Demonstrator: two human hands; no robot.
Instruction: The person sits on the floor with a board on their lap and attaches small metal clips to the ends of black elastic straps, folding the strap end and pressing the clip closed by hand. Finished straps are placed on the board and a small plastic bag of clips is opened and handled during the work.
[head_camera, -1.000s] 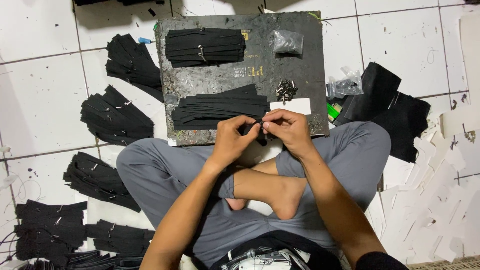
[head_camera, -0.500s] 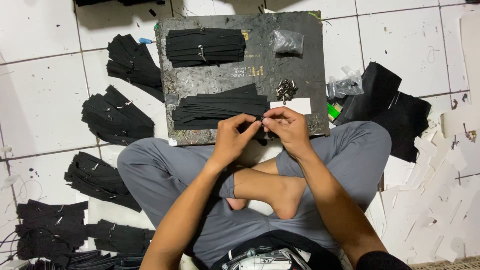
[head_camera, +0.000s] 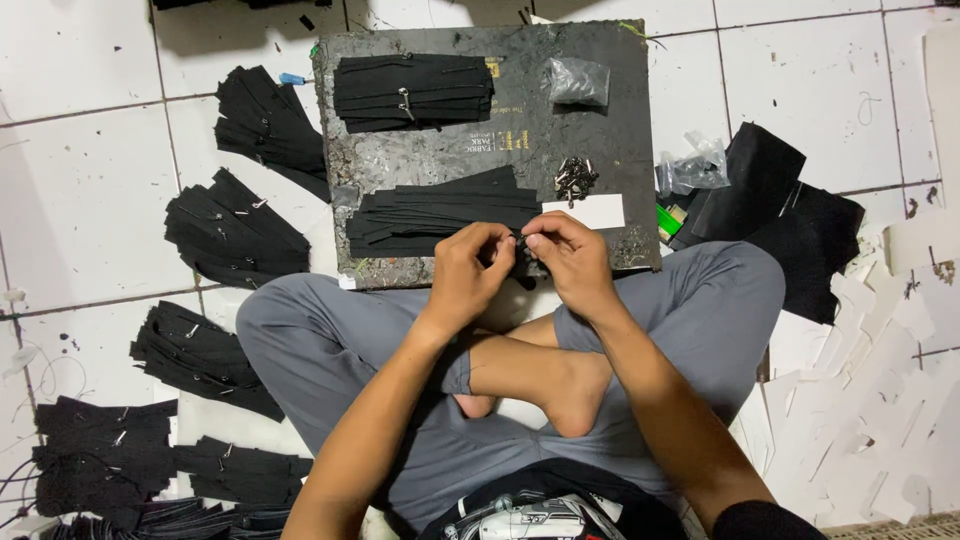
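Far left on the white tiled floor (head_camera: 80, 200) we see bundles of black straps: one low by the edge (head_camera: 100, 465), another above it (head_camera: 200, 355), a third fanned out higher up (head_camera: 232, 230), and a fourth near the board's corner (head_camera: 268, 125). Next comes the dark work board (head_camera: 600, 130), lying flat in front of our crossed legs in grey trousers (head_camera: 330, 350). On it a tied stack of black straps (head_camera: 412, 92) sits at the far side and a looser stack of strap pieces (head_camera: 440, 210) lies nearer to us.

At the board's near edge our left hand (head_camera: 468, 275) and right hand (head_camera: 570, 262) meet, fingertips pinched together on a small black strap piece (head_camera: 524, 252) held between them, just above our bare foot (head_camera: 570, 385). Both hands are closed on it; we cannot make out its details.

Further right on the board lie a small pile of metal clips (head_camera: 574, 178), a white slip (head_camera: 585, 212) and a grey plastic bag (head_camera: 578, 80). Beyond the board rest a clear bag (head_camera: 695, 168), black fabric sheets (head_camera: 790, 215) and white paper offcuts (head_camera: 880, 400).
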